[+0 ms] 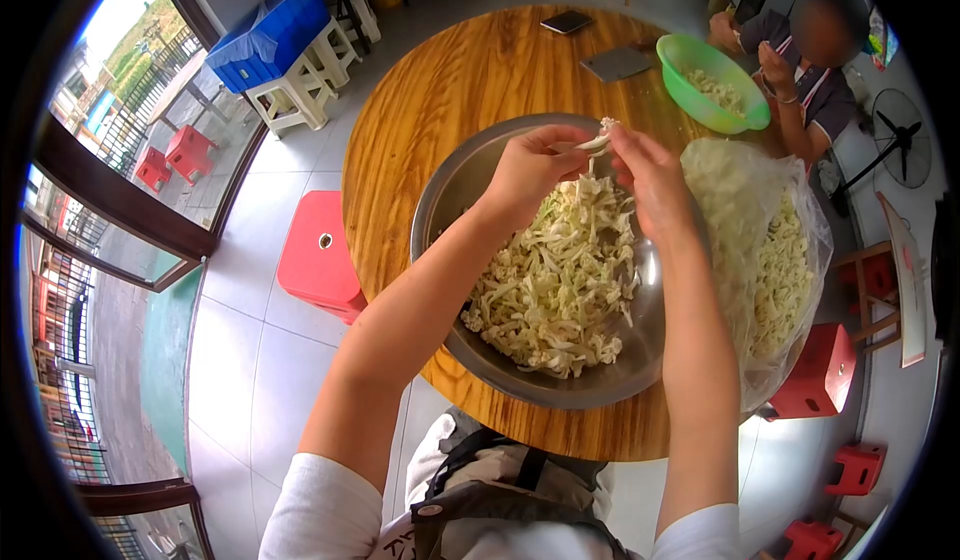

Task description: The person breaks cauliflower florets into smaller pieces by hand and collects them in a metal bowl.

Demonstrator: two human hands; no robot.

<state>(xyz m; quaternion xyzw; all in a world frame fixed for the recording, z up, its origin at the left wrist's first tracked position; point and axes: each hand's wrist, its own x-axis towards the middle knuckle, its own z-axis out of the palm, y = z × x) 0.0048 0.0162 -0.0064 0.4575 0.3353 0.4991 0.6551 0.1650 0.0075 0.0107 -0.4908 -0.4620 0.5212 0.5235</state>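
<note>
**Handling a Floret (597, 144)**

Held above the steel bowl (650, 310), toward the far rim: one floret, gripped from both sides. Left hand (530, 172): fingers pinched nearly together on the stem. Right hand (648, 182): fingers likewise pinched, near the white head; exact contact partly hidden.

Step in hand, as judged: parting the floret. Grip close to the fork, pull outward steadily, and avoid crushing the head. Work over the heap (555, 290) to catch crumbs.

Materials: slender, forked, pale-green stems, probably crisp; knobbly white heads. Bowl: round, smooth, shiny. Beside it on the wood-grained bench (420, 110): a crinkled, see-through bag (725, 185) of similar pieces.
</note>
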